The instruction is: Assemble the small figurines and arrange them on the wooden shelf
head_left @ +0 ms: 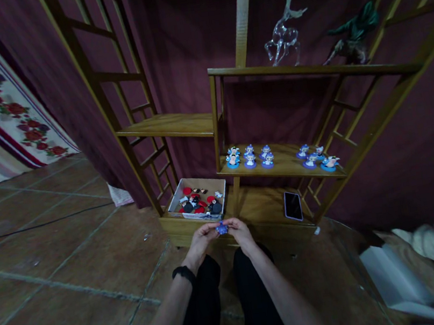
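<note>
A small purple figurine (221, 228) is held between my two hands, just in front of the lower shelf. My left hand (204, 236) pinches it from the left, a dark band on that wrist. From the other side, the fingers of my right hand (239, 230) close on it too. Right behind my hands stands a white box (178, 215) with several red, black and white figurine pieces jumbled inside. On the shelf above, several purple figurines (250, 161) stand upright in a group beside blue-based ones (233, 160), with more purple and blue figurines (311, 161) to the right.
A phone (292, 206) lies on the lower shelf board (259, 202). A clear deer ornament (283, 36) and a dark green statue (356, 33) stand on the top shelf. A white open box (397, 279) and cloth lie on the floor at right; a cable (42, 224) runs left.
</note>
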`<state>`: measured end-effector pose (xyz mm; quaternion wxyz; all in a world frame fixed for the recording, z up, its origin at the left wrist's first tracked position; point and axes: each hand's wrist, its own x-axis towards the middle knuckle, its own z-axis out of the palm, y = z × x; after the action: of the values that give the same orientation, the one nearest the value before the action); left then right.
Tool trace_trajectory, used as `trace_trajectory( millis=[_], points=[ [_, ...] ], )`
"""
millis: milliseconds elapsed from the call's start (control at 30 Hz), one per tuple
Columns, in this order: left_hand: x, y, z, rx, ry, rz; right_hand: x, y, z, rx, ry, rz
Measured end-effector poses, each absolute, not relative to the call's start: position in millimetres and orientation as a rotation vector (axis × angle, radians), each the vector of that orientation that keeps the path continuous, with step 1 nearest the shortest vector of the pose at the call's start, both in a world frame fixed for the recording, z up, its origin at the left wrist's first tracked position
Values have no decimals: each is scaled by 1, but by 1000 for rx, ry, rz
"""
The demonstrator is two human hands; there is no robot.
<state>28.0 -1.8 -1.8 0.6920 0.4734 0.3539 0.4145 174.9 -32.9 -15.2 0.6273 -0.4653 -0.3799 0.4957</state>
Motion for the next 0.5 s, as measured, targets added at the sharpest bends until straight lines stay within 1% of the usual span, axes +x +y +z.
trace_trajectory(
  millis=[200, 500],
  points=[
    [25, -2, 1, 1052, 795, 922, 174, -32, -18, -1072, -892, 1137],
    [28, -2, 1, 981, 834, 926, 171, -37, -8, -1079, -864, 1166]
  ],
)
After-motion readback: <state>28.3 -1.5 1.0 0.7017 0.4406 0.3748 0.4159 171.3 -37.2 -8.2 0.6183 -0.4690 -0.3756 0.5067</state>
